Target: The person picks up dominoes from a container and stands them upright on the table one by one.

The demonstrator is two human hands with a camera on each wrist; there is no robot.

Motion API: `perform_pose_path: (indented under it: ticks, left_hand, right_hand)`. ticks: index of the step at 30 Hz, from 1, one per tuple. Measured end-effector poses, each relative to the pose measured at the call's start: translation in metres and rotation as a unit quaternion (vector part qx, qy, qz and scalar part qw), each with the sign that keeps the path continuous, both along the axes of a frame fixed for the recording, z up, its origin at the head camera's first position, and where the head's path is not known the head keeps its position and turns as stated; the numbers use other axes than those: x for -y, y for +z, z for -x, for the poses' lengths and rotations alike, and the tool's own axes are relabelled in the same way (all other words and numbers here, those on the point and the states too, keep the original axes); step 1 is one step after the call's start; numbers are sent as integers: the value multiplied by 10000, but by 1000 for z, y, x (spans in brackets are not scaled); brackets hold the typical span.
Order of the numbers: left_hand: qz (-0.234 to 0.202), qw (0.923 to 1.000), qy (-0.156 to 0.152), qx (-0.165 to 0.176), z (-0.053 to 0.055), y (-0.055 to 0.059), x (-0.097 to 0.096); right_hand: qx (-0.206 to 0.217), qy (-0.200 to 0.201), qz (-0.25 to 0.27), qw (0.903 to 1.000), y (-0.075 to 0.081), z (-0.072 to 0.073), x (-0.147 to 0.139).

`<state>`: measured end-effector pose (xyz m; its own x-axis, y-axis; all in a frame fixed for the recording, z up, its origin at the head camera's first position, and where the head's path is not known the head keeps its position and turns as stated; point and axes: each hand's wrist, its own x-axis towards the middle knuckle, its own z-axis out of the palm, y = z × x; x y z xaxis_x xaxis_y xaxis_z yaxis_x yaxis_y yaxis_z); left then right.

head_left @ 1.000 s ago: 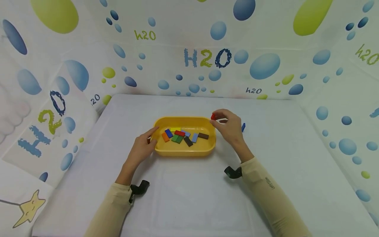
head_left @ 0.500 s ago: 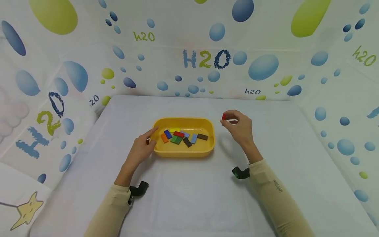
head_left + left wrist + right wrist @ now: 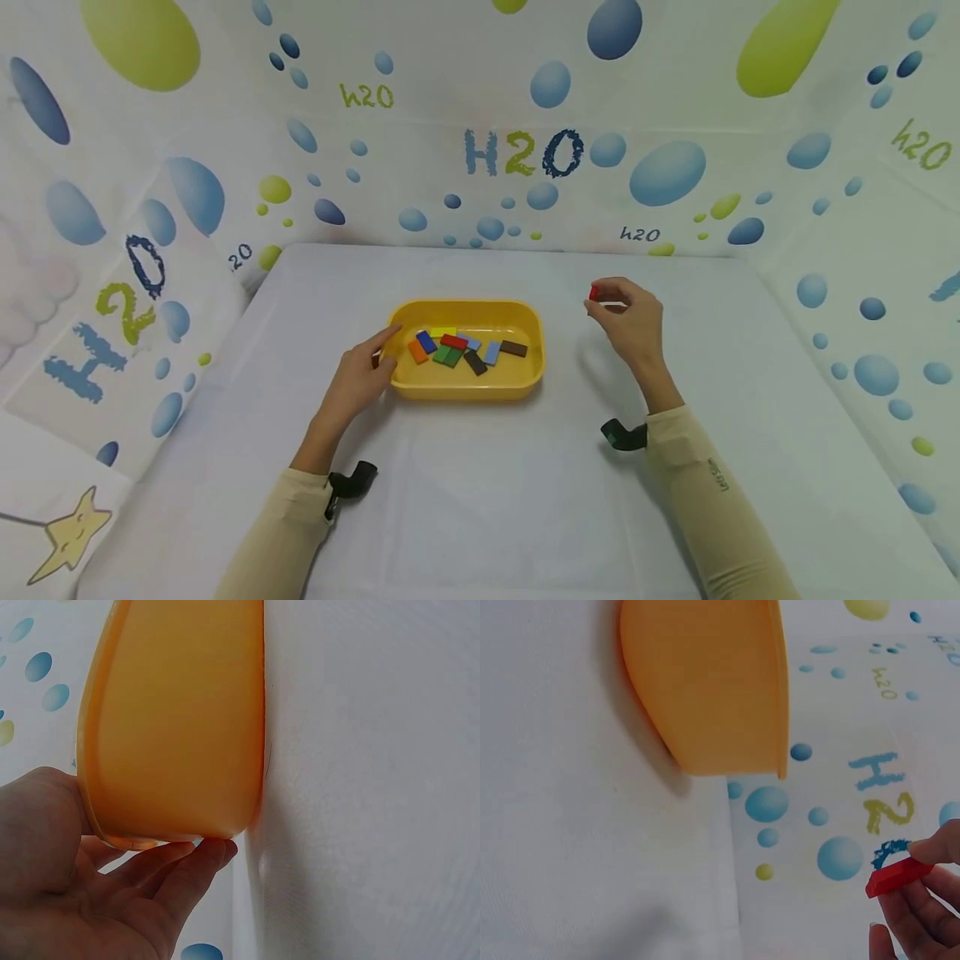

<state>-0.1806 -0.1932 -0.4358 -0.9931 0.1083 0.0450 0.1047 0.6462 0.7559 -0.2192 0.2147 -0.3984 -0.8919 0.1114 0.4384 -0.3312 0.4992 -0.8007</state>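
Note:
A yellow plastic tray point(image 3: 467, 392) stands on the white cloth with several small flat coloured blocks inside. My left hand point(image 3: 360, 375) grips its left end, and in the left wrist view the fingers point(image 3: 187, 877) lie against the end wall with the thumb side at the rim. Over the cloth to the right of the tray, my right hand point(image 3: 630, 321) pinches a small red block point(image 3: 593, 292) between thumb and fingertips. In the right wrist view the red block point(image 3: 898, 877) is a slim bar, partly hidden by the thumb.
Inside the tray lie an orange block point(image 3: 417, 352), a yellow block point(image 3: 442, 332), another red block point(image 3: 453, 342), and blue, green, light blue and dark ones. A patterned curtain point(image 3: 420, 167) hangs behind the table. Black wrist cameras point(image 3: 624, 435) sit on both sleeves.
My right hand has moved right, away from the tray's right rim, carrying the red block. A blue block seen behind that hand earlier no longer shows. My left hand stays on the tray.

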Motion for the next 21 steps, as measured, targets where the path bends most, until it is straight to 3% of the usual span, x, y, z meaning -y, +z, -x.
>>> perform_pose_path:
  ticks: [12, 21]
  left_hand:
    - [49, 10000, -24, -10, -1, 2, 1]
    - [41, 10000, -16, -15, -1, 1, 0]
  right_hand:
    - [64, -264, 157, 9995, -1, 4, -23]
    - [356, -450, 119, 9983, -7, 8, -40]
